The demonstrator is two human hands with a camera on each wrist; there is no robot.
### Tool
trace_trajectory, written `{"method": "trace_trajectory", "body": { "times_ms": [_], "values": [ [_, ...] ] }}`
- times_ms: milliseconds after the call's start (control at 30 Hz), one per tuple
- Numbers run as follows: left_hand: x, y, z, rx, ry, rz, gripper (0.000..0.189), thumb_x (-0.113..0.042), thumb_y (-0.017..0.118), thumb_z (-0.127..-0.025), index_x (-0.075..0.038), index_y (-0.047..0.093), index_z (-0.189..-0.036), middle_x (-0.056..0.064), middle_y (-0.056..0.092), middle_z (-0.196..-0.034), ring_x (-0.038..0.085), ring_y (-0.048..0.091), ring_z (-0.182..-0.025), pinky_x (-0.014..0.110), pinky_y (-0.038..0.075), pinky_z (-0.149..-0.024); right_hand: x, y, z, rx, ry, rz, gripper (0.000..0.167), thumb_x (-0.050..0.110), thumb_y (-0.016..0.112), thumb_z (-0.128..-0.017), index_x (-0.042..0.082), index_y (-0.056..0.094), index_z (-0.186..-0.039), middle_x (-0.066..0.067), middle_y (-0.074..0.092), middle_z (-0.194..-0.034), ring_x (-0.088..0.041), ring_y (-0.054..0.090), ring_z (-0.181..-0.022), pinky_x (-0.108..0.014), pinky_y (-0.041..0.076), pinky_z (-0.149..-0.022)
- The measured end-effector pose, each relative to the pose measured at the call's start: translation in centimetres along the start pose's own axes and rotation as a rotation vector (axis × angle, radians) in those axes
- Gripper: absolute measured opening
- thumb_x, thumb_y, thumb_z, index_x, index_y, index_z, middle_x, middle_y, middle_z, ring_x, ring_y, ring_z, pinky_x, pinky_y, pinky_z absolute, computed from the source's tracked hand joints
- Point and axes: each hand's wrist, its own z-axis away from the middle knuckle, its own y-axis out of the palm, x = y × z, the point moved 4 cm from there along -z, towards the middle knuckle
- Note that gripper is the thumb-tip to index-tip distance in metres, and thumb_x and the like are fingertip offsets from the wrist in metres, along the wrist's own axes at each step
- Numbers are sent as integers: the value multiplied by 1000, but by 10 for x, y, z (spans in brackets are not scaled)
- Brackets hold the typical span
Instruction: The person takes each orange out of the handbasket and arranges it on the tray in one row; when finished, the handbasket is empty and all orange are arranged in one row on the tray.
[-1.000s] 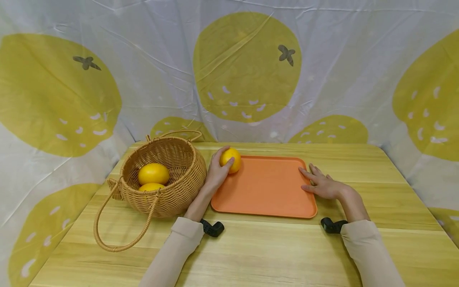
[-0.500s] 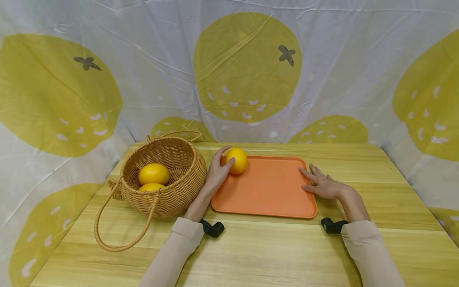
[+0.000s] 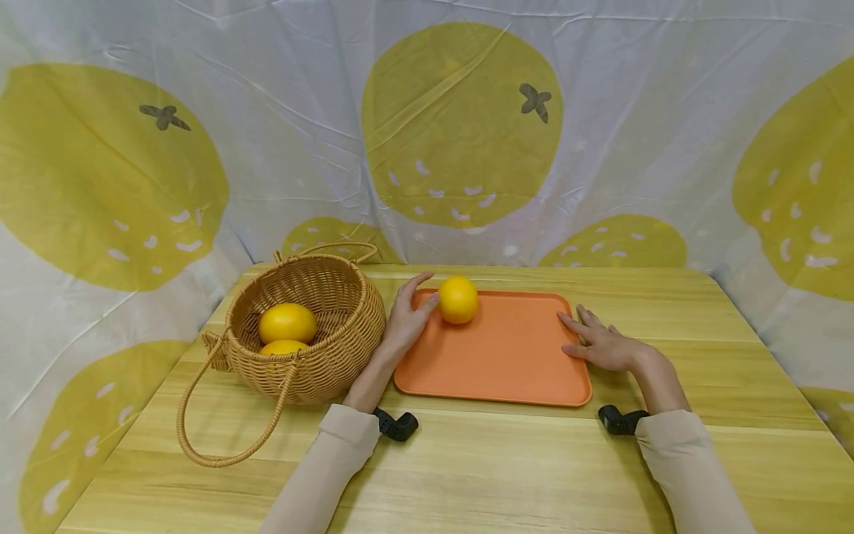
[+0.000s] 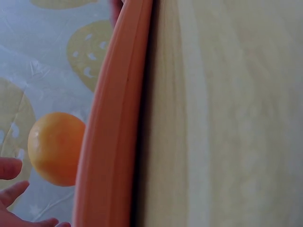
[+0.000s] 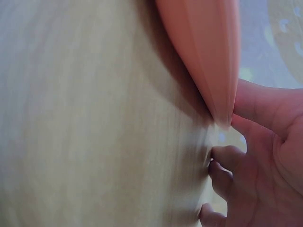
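A round yellow-orange fruit [image 3: 458,300], which looks like an orange, sits on the far left part of the orange tray [image 3: 500,356]. Just left of it is my left hand [image 3: 407,319], fingers spread and holding nothing. The left wrist view shows a gap between those fingers [image 4: 10,168] and the fruit [image 4: 57,149]. At the tray's right side my right hand [image 3: 603,347] rests with loosely extended fingers, thumb and a fingertip over the rim. Seen from the right wrist, the hand [image 5: 265,142] touches the tray's edge [image 5: 208,61], with other fingertips down by the table.
A wicker basket [image 3: 340,360] stands left of the tray, close beside my left forearm. Two similar fruits [image 3: 288,324] lie in it, and its looped handle [image 3: 230,461] hangs onto the wooden table [image 3: 494,467]. A patterned cloth [image 3: 620,148] hangs behind.
The fruit has come out of my left hand's hold and moved right over the tray. My left fingers have loosened and stayed near the tray's left edge. My right hand has not moved.
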Motion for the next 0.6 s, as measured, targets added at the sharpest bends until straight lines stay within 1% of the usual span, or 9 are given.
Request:
{"method": "trace_trajectory", "body": {
  "times_ms": [133, 200, 333, 467, 533, 600],
  "values": [
    [-1, 0, 0, 7, -7, -3, 47, -22, 63, -104, -20, 54, -150, 15, 38, -162, 35, 31, -154, 59, 23, -125, -4, 0, -2, 0, 16, 38, 83, 51, 50, -106, 11, 11, -167, -35, -15, -167, -55, -16, -153, -78, -11, -114],
    [-3, -1, 1, 10, -3, 2, 46, -22, 63, -104, -21, 54, -150, 16, 39, -161, 36, 33, -153, 60, 25, -124, -2, 0, -2, -3, 18, 36, 83, 51, 50, -106, 10, 12, -167, -35, -15, -167, -55, -16, -153, -79, -11, -114],
    [-12, -2, 2, 25, 31, 30, 46, -19, 62, -105, -16, 54, -150, 19, 38, -160, 41, 33, -152, 60, 28, -123, 5, -1, 1, -4, 18, 18, 85, 49, 53, -106, 4, 13, -166, -37, -15, -165, -57, -16, -152, -79, -12, -113],
    [-32, -2, 3, 59, 75, 63, 46, -19, 60, -106, -15, 53, -151, 16, 37, -162, 42, 30, -152, 58, 29, -123, 13, -2, 4, 4, 36, 3, 84, 42, 55, -107, -1, 13, -164, -38, -15, -165, -57, -17, -152, -78, -13, -114],
    [-44, -2, 3, 76, 102, 66, 46, -21, 59, -106, -15, 52, -151, 14, 37, -163, 42, 30, -152, 58, 28, -124, 15, -2, 5, 10, 48, 12, 82, 39, 54, -107, -2, 13, -164, -38, -15, -165, -57, -17, -152, -77, -12, -115],
    [-61, -1, 1, 95, 134, 64, 45, -22, 58, -107, -16, 52, -152, 11, 38, -164, 40, 30, -153, 59, 24, -125, 17, -1, 5, 15, 56, 15, 81, 38, 54, -107, -2, 13, -164, -38, -15, -165, -57, -17, -152, -77, -12, -115]
  ]
}}
